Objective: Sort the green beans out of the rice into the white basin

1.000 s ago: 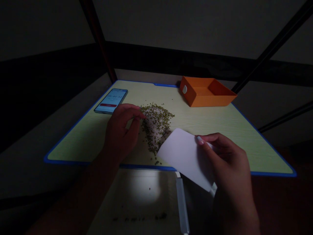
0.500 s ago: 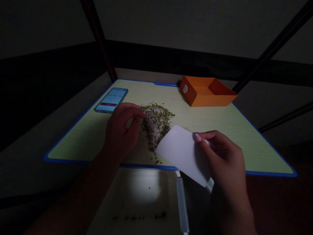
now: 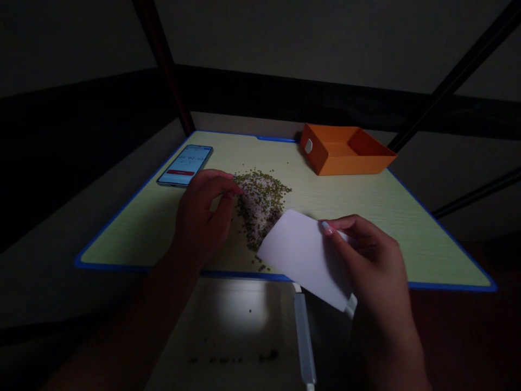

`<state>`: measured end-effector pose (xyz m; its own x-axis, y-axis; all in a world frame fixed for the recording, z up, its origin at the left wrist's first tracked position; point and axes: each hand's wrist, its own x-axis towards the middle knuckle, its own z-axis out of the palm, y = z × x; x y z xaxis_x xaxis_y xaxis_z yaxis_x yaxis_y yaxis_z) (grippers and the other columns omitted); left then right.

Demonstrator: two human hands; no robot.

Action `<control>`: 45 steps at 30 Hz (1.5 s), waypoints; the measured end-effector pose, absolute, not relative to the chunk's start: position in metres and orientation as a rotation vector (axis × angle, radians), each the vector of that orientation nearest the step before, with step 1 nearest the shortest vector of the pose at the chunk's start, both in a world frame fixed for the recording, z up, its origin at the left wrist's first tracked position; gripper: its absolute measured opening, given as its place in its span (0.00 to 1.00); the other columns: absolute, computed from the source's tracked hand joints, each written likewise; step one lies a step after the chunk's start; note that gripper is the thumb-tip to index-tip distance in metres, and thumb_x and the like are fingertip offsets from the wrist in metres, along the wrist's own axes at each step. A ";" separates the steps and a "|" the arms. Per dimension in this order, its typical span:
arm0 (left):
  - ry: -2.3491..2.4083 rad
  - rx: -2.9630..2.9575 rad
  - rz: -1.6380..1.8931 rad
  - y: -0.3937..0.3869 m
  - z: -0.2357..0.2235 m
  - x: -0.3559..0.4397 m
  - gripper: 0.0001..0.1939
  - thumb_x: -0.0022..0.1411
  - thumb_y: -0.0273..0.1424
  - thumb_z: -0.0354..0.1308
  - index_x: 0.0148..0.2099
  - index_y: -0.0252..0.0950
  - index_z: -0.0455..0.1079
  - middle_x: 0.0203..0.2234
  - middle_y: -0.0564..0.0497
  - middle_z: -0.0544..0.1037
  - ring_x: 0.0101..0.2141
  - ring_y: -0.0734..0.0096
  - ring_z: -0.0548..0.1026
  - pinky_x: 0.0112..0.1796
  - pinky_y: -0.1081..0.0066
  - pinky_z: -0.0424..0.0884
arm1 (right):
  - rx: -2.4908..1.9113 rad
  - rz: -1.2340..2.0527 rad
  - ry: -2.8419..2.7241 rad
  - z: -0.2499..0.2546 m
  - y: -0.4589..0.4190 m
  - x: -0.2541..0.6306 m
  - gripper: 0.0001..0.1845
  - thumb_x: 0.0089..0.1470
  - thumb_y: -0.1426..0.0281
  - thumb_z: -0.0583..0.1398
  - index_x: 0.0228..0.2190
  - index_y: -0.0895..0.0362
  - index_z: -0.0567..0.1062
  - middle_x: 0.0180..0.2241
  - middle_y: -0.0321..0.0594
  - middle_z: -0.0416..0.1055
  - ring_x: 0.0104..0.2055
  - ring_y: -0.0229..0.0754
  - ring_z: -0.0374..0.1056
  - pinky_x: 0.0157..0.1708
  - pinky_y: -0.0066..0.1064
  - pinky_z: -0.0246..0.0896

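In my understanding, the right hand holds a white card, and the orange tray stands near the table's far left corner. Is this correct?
The side is wrong: in the head view, the orange tray stands near the far right corner of the table. The right hand does hold a white card.

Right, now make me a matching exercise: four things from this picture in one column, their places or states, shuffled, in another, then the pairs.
Things
1. Phone
2. White card
3. Loose grains
4. Orange box

Places or states
A. At the far right of the table
B. Spread in a heap near the table's middle
C. At the left, screen lit
D. Held in the right hand

Pairs: 1-C, 2-D, 3-B, 4-A
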<state>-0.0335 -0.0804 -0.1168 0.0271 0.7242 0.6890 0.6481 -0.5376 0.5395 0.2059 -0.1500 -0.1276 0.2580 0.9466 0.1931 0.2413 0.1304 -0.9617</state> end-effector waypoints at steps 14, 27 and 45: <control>1.496 2.188 1.562 -0.081 -0.115 -0.031 0.11 0.63 0.27 0.51 0.34 0.48 0.71 0.40 0.53 0.76 0.47 0.63 0.74 0.53 0.54 0.70 | -1.308 0.776 -1.337 -0.124 -0.142 0.199 0.06 0.54 0.65 0.65 0.29 0.55 0.79 0.28 0.35 0.78 0.28 0.37 0.69 0.27 0.28 0.60; 1.467 2.201 1.582 -0.078 -0.117 -0.034 0.10 0.62 0.27 0.54 0.34 0.47 0.73 0.41 0.53 0.76 0.46 0.67 0.75 0.51 0.61 0.70 | -1.258 0.957 -1.300 -0.121 -0.146 0.201 0.07 0.53 0.65 0.66 0.28 0.55 0.78 0.23 0.33 0.73 0.22 0.32 0.61 0.19 0.24 0.51; 1.441 2.197 1.605 -0.077 -0.118 -0.035 0.09 0.61 0.25 0.53 0.35 0.43 0.73 0.40 0.53 0.75 0.45 0.69 0.75 0.51 0.62 0.71 | -1.241 0.798 -1.418 -0.114 -0.134 0.171 0.05 0.55 0.67 0.64 0.30 0.54 0.79 0.30 0.36 0.79 0.31 0.38 0.71 0.31 0.29 0.62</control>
